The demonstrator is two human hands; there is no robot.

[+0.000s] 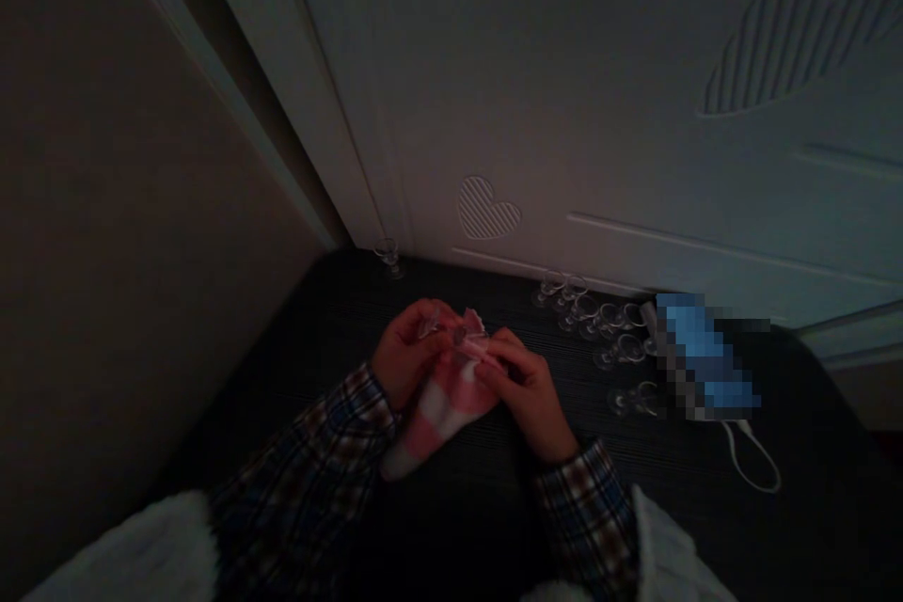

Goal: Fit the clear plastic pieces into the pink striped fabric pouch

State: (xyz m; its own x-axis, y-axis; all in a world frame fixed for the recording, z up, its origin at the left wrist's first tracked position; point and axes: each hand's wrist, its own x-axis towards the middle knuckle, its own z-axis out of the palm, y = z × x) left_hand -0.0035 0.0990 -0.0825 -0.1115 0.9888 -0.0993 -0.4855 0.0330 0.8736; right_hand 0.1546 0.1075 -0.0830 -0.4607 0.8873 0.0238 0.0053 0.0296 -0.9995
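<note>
A pink-and-white striped sock (pixel 441 414) hangs between my two hands, its toe pointing down and toward me. My left hand (pixel 405 357) is closed at its upper left edge, fingers bunched around the cloth. On the other side my right hand (pixel 526 386) pinches the opening between thumb and fingers. A small clear, shiny piece (pixel 430 322) shows by my left fingers; dim light keeps its kind from being made out. Both hands are just above a dark table (pixel 451 527).
Several small clear pieces like stemmed cups (pixel 585 312) stand to the right. Another clear cup (pixel 389 259) is at the back left. A blurred device with a lit blue screen (pixel 705 353) trails a white cable (pixel 754 470). A white panel with a heart relief (pixel 486 209) rises behind.
</note>
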